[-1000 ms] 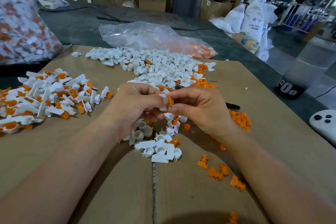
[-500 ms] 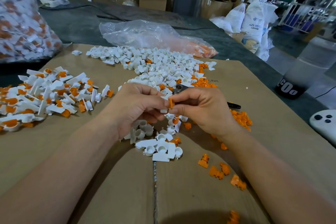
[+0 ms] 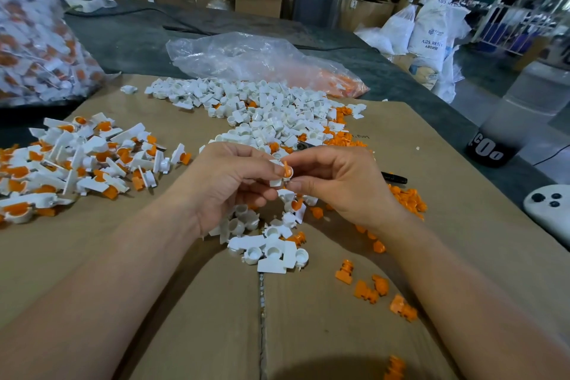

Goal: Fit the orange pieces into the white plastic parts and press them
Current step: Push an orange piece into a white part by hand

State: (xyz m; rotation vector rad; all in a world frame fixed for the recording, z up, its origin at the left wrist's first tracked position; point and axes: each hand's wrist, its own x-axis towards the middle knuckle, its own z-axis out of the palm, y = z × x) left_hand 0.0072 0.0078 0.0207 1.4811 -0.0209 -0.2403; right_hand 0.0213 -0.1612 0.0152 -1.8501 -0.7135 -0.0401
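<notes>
My left hand (image 3: 228,182) grips a small white plastic part (image 3: 275,181) above the cardboard. My right hand (image 3: 336,182) pinches an orange piece (image 3: 287,170) that sits at the top of that white part. The two hands meet at the middle of the view. Under them lies a small cluster of loose white parts (image 3: 271,248). A big heap of white parts (image 3: 265,114) spreads behind the hands. Loose orange pieces (image 3: 373,290) lie scattered at the right. Fitted white-and-orange pieces (image 3: 77,160) are piled at the left.
Everything lies on a sheet of cardboard (image 3: 431,163). A clear plastic bag (image 3: 246,62) with orange pieces lies at the back, a full bag (image 3: 37,37) at far left. A black pen (image 3: 394,177), a dark-based container (image 3: 505,136) and a white controller (image 3: 552,210) are at the right.
The orange piece between my fingers has sunk a little lower against the white part. Both hands stay in nearly the same place.
</notes>
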